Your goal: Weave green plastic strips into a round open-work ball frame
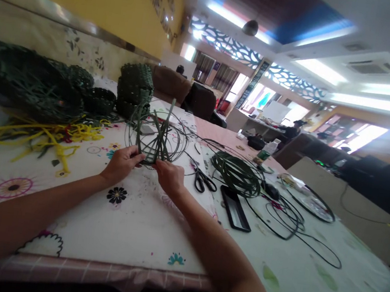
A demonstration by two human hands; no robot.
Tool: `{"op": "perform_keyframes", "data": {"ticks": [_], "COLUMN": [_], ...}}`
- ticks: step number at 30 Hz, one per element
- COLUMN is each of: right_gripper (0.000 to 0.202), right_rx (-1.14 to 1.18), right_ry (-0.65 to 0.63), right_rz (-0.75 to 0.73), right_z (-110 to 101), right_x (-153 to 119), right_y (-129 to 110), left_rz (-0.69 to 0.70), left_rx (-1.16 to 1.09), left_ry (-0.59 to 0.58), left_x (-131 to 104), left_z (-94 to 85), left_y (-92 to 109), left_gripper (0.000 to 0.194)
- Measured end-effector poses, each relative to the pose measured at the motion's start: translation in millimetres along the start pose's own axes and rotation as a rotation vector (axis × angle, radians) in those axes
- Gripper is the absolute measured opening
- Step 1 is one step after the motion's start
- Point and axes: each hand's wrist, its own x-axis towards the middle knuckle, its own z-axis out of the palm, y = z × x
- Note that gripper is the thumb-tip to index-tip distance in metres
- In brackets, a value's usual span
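Note:
A partly woven piece of dark green strips [160,142] stands on the flowered tablecloth, its strip ends sticking up and out in loops. At its near left edge, my left hand [123,163] pinches the green weave between thumb and fingers. My right hand [171,177] is closed on the near right edge of the same piece, close beside the left. The fingertips of the right hand are partly hidden behind the hand itself. Just right of that hand lie black-handled scissors [204,181], blades pointing away from me.
Beyond the scissors lies a coil of green strip [236,173], with loose loops trailing right. A black rectangular frame-like object [236,210] and a plastic bottle [267,151] are near it. Dark green woven baskets [135,89] and yellow strips [61,140] occupy the left. Chairs stand behind.

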Motion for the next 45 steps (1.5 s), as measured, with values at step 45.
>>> {"op": "perform_keyframes", "data": {"ticks": [45], "right_gripper": [0.02], "right_rx": [-0.151], "right_ry": [0.387], "right_rz": [-0.205], "right_z": [-8], "right_x": [-2], "right_y": [20], "left_rz": [0.447], "left_rx": [0.661], "left_ry": [0.045], "left_x": [-6], "left_z": [-6.7], "left_y": [1], "left_gripper": [0.02]}}
